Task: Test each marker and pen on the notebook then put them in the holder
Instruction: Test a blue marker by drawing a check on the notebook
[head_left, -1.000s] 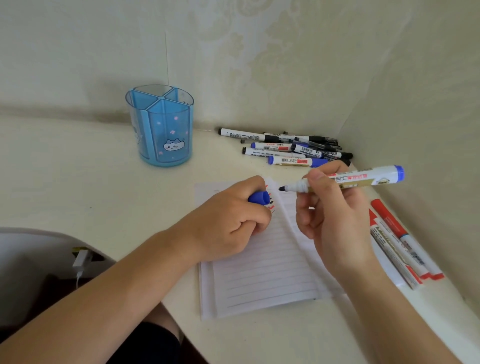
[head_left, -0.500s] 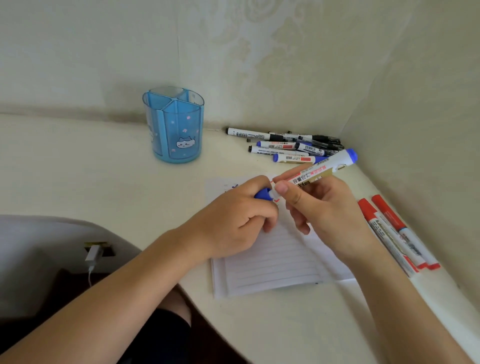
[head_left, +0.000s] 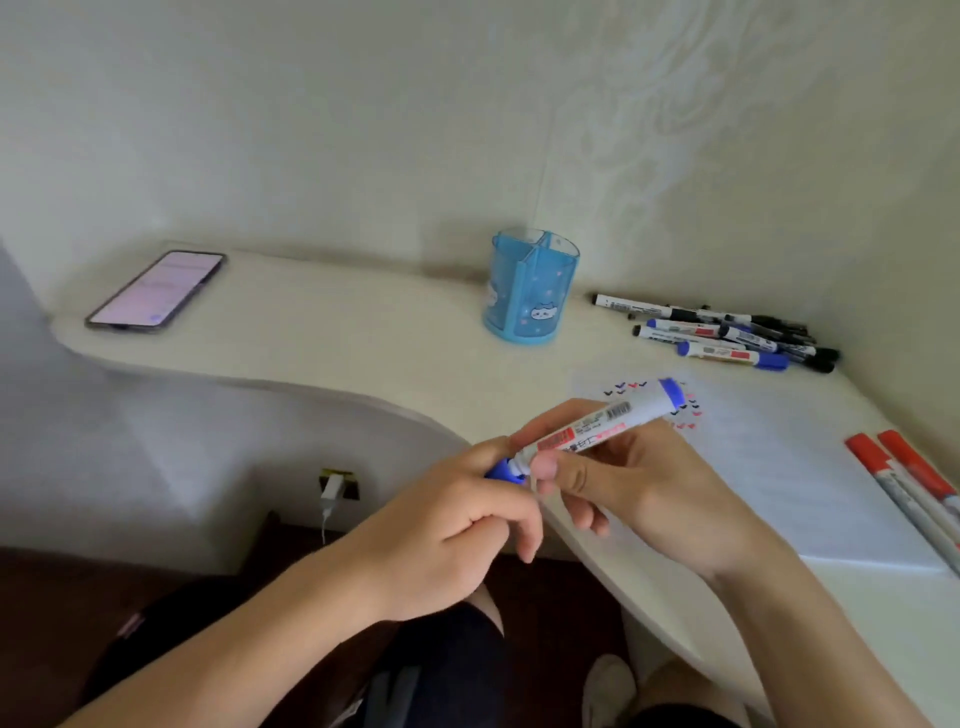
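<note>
My right hand (head_left: 628, 488) grips a white marker (head_left: 602, 426) with a blue end, slanting up to the right over the desk's front edge. My left hand (head_left: 457, 514) pinches its blue cap (head_left: 503, 472) at the marker's lower tip; the tip itself is hidden. The open notebook (head_left: 779, 467) lies to the right, with small blue, black and red test marks at its top. The blue divided holder (head_left: 532, 288), with a cat picture, stands at the back by the wall.
Several black and blue markers and pens (head_left: 727, 335) lie in a heap right of the holder. Two red-capped markers (head_left: 904, 483) lie along the notebook's right side. A lit phone (head_left: 156, 288) rests at the desk's far left. A charger plug (head_left: 332, 486) sits under the desk.
Both hands have come off the notebook toward me, to the desk's front edge. The marker's tip has met the cap in my left hand. The view has swung left, bringing the phone in.
</note>
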